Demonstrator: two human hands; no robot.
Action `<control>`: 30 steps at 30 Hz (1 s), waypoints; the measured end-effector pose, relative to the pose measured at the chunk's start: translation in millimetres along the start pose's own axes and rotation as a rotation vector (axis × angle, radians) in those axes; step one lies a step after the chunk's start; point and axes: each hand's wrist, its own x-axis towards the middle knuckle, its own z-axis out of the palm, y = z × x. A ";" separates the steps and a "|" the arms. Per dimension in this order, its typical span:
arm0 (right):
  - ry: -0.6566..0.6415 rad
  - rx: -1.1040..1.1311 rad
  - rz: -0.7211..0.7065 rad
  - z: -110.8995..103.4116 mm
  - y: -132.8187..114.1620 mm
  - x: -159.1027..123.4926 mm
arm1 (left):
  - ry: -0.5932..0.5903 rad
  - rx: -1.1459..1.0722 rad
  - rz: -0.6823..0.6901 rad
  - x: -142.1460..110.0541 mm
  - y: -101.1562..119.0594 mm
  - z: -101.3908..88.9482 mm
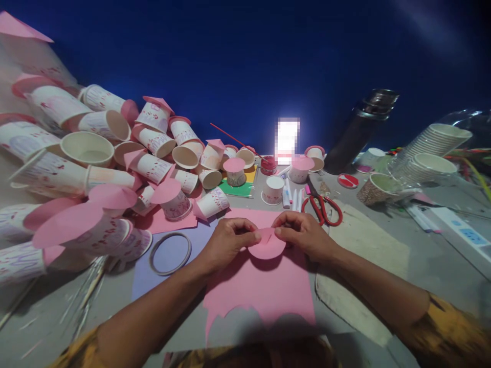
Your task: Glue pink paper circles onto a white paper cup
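A round pink paper disc (267, 248) with a short slit in it is pinched at its two upper edges, one in each hand. My left hand (232, 240) has thumb and fingers closed on its left edge. On the opposite edge, my right hand (301, 236) grips in the same way. Below the disc lies a pink paper sheet (264, 291) with scalloped cut-outs along its near side. Red-handled scissors (321, 207) rest just beyond my right hand. A grey ring (170, 254) lies on purple paper (143, 276) to the left of my left hand.
Decorated paper cups (149, 168) with pink paper tops are heaped on the left. White markers (293, 197) and an upright cup (273, 190) stand ahead. Farther right are a dark flask (358, 133), stacked cups (429, 148), a power strip (460, 230) and a pale cloth-like piece (364, 255).
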 end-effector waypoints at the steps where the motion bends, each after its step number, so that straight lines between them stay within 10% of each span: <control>1: -0.001 0.037 0.026 -0.4 0.4 0.8 | -0.010 0.004 -0.003 0.0 1.4 -0.2; 17: -0.190 0.123 0.195 -8.4 5.6 7.2 | -0.140 -0.159 0.017 -9.6 6.9 9.1; 23: 0.339 -0.844 -0.064 -34.8 -3.2 28.3 | -0.008 -0.147 0.035 -5.1 7.7 4.7; 30: 0.353 -1.354 -0.011 -34.2 -2.9 50.8 | 0.073 -0.033 0.180 -1.8 4.1 4.2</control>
